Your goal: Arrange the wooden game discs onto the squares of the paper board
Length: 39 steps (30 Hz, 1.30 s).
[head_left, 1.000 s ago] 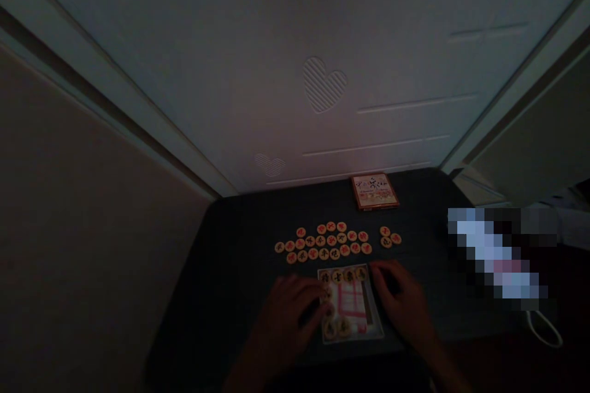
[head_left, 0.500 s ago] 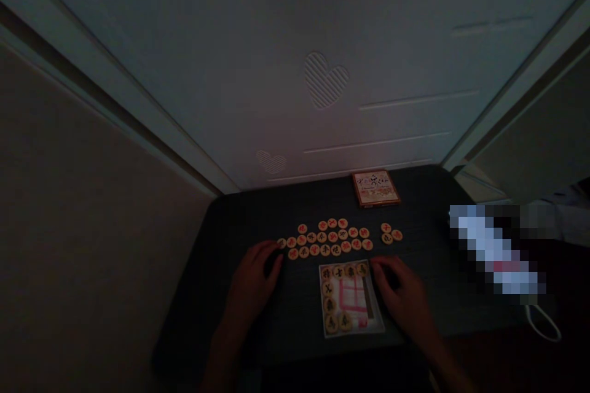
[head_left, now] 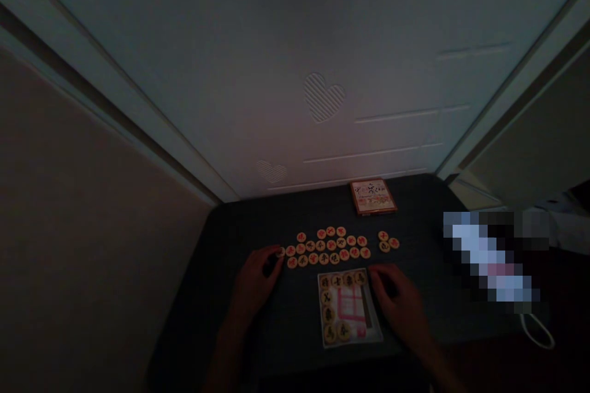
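My left hand is at the left end of the rows of round Chinese chess pieces, its thumb and forefinger closed on the end piece. Red and black characters mark the pieces lying flat in rows. In front of them is a square clear tray, with larger-looking black-marked pieces along its far and left sides and one more at the near side. My right hand has its fingers curled at the tray's far right corner, apparently gripping the edge.
A flat printed box lies near the back of the dark table. Three loose pieces sit together right of the rows. Farther right is a blurred-out bright object with a white cord loop. A pale panel rises behind.
The view has tilted slightly, so everything sits a little lower. My left thumb and forefinger have drawn closer around the end piece. My right hand keeps its place by the tray.
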Tool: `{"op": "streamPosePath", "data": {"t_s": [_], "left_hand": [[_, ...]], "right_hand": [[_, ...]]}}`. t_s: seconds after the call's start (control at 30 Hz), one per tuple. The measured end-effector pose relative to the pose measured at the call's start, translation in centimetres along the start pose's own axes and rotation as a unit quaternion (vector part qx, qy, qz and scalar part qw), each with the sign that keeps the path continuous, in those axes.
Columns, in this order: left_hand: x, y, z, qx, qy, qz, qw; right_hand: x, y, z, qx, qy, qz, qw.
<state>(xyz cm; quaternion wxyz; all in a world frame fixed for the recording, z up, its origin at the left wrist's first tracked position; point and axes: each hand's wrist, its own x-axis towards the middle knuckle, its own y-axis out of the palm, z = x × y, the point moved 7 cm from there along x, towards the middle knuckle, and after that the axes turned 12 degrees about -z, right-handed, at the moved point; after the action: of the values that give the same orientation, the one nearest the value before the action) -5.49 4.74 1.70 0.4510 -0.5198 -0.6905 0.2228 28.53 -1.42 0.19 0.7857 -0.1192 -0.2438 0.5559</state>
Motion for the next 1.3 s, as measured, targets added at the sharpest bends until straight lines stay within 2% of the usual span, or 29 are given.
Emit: {"op": "streamPosePath", "data": {"t_s": [0.17, 0.4, 0.63, 0.8, 0.9, 1.07, 1.3], "left_hand": [[-0.7, -1.1, -0.7, 0.004, -0.001, -0.007, 1.0], [-2.9, -3.1, -3.6, -0.052, 0.011, -0.025, 0.998], [-4.1, -1.8, -8.3, -0.155, 0.045, -0.006, 0.987], [-4.4, -0.8, -11.5, -0.211, 0.044, 0.017, 0.976], [-4.7, -0.4, -12.8, -0.238, 0.044, 0.028, 0.97], [-5.4, 0.0, -14.7, -0.294, 0.053, 0.053, 0.953], [-6.4, 0.5, -15.9, -0.323, 0.055, 0.079, 0.942]], "right_hand": [[0.0, 0.0, -0.1, 0.001, 0.0, -0.004, 1.0], [0.0, -0.1, 0.1, 0.002, -0.005, -0.013, 1.0], [0.2, -0.7, 0.5, 0.014, 0.001, -0.033, 0.999], [-0.4, -1.5, 1.8, 0.042, 0.001, -0.05, 0.998], [-0.9, -1.4, 3.1, 0.062, 0.009, -0.023, 0.998], [-1.3, -0.4, 4.9, 0.112, 0.035, 0.055, 0.992], [-2.1, 0.9, 4.8, 0.149, 0.083, 0.143, 0.975]]}}
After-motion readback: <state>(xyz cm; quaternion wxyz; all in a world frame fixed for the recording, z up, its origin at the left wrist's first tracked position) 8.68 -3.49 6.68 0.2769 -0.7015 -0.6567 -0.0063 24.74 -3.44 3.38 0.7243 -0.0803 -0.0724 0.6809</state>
